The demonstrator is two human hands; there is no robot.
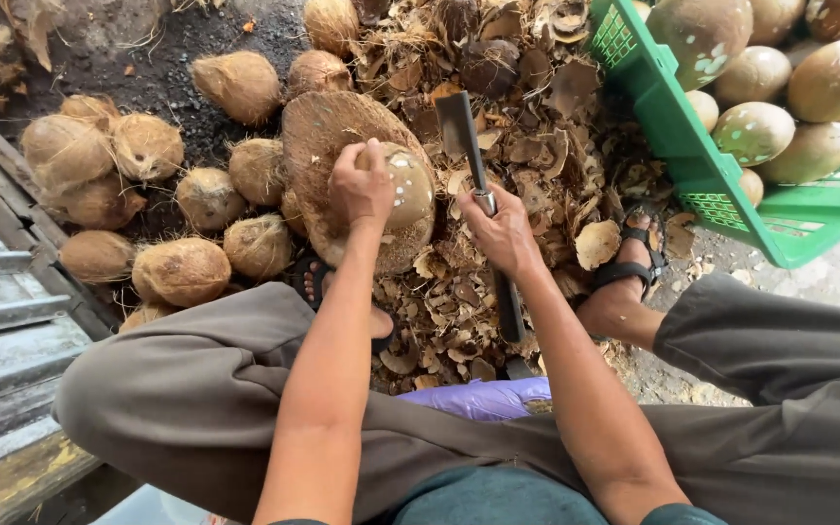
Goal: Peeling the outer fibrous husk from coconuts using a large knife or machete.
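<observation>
Your left hand [360,187] clamps the hard, round, likely heavy coconut [402,185] on the block [328,126], your right hand [504,233] fists the cleaver [461,131] just beside it, so grip well clear of the blade.

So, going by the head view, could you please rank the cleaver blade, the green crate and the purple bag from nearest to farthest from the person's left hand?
1. Cleaver blade: just right of the left hand, which rests on a partly peeled coconut.
2. Purple bag: below, between the knees.
3. Green crate: far right, holding peeled coconuts.
</observation>
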